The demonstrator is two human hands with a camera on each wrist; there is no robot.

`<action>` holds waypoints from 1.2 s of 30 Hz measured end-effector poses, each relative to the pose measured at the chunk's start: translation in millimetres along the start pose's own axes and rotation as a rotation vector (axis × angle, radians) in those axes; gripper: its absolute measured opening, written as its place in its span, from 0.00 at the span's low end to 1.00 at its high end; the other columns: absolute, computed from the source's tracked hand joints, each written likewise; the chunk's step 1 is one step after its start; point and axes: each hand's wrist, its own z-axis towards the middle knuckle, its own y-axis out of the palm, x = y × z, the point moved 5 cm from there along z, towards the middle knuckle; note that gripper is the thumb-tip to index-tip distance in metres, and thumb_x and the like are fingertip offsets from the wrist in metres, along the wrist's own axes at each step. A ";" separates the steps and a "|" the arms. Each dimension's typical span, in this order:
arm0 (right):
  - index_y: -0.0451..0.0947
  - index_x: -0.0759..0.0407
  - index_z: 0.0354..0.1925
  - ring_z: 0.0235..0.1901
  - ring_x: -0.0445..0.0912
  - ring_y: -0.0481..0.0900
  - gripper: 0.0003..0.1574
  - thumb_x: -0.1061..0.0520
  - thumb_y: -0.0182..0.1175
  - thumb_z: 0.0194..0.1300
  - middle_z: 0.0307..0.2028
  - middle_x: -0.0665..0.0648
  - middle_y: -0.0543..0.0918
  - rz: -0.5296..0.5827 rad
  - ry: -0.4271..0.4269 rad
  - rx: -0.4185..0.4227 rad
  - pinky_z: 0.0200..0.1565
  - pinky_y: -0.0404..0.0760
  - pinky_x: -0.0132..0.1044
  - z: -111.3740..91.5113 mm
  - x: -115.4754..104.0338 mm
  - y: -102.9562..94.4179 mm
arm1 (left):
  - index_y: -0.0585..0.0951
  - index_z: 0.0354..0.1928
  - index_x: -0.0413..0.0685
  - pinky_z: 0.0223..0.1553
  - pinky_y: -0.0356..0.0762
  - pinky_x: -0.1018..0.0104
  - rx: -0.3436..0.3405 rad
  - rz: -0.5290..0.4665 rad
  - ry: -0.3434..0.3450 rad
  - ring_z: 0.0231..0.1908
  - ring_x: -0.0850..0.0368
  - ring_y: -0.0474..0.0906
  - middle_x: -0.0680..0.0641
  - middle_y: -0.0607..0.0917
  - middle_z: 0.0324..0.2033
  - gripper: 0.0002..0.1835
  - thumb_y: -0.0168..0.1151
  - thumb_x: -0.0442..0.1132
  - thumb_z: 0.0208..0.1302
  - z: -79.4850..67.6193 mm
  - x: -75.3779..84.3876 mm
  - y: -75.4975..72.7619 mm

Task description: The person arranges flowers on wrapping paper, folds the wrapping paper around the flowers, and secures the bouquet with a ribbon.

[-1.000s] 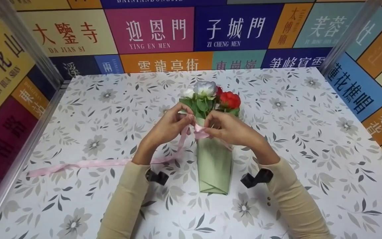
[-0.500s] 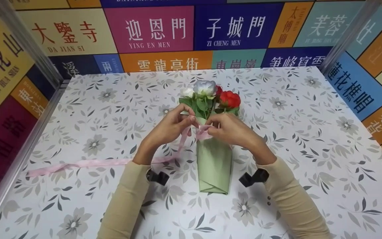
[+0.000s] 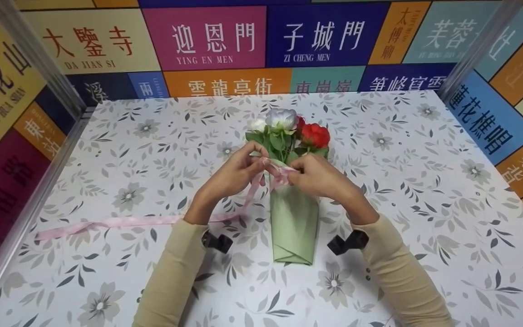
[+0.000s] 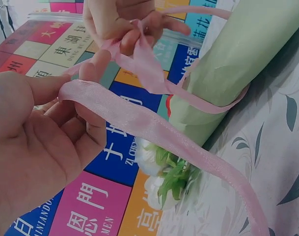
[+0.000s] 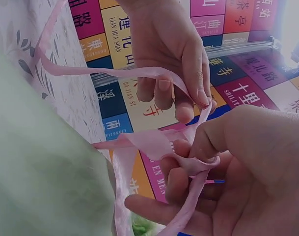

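A bouquet in pale green wrapping paper (image 3: 294,227) lies on the table, blooms away from me. A red flower (image 3: 315,135) and a bluish-white flower (image 3: 282,120) show above green leaves. Pink ribbon (image 4: 208,104) circles the wrap below the blooms. My left hand (image 3: 236,171) pinches one length of ribbon (image 4: 134,120) between thumb and fingers. Opposite it, my right hand (image 3: 318,176) pinches a loop of ribbon (image 5: 191,164), as the right wrist view shows. Fingers of both hands nearly meet over the wrap. Some crossings of the ribbon are hidden behind them.
A long ribbon tail (image 3: 125,222) trails left across the floral-patterned tabletop (image 3: 379,204). Panels with printed characters (image 3: 216,38) stand along the back and both sides. Black wrist mounts (image 3: 350,242) sit at the beige sleeves (image 3: 170,272).
My right hand's fingers have drawn in closer over the ribbon, and its loop has shifted slightly right. The left hand keeps its pinch almost in place. The bouquet stays put.
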 end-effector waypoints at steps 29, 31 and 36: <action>0.86 0.59 0.38 0.26 0.43 0.74 0.09 0.54 0.69 0.64 0.29 0.56 0.86 -0.071 -0.144 -0.010 0.31 0.73 0.34 -9.9 32.8 -44.9 | 0.79 0.45 0.36 0.34 0.77 0.71 0.133 0.129 -0.047 0.30 0.60 0.80 0.35 0.88 0.37 0.06 0.58 0.32 0.72 -1.4 -5.9 -12.6; 0.88 0.58 0.37 0.28 0.43 0.75 0.08 0.54 0.68 0.65 0.31 0.56 0.88 -0.078 -0.177 0.003 0.33 0.74 0.34 -9.9 33.3 -46.7 | 0.83 0.42 0.38 0.35 0.77 0.71 0.200 0.193 -0.037 0.31 0.63 0.80 0.40 0.88 0.35 0.05 0.62 0.33 0.69 -1.6 -4.4 -16.1; 0.90 0.56 0.38 0.31 0.45 0.80 0.09 0.54 0.65 0.67 0.34 0.55 0.90 -0.142 -0.234 0.066 0.36 0.76 0.39 -12.6 29.4 -53.8 | 0.88 0.39 0.41 0.33 0.75 0.70 0.279 0.311 -0.035 0.28 0.60 0.78 0.43 0.88 0.32 0.06 0.65 0.36 0.67 -1.8 -1.0 -21.1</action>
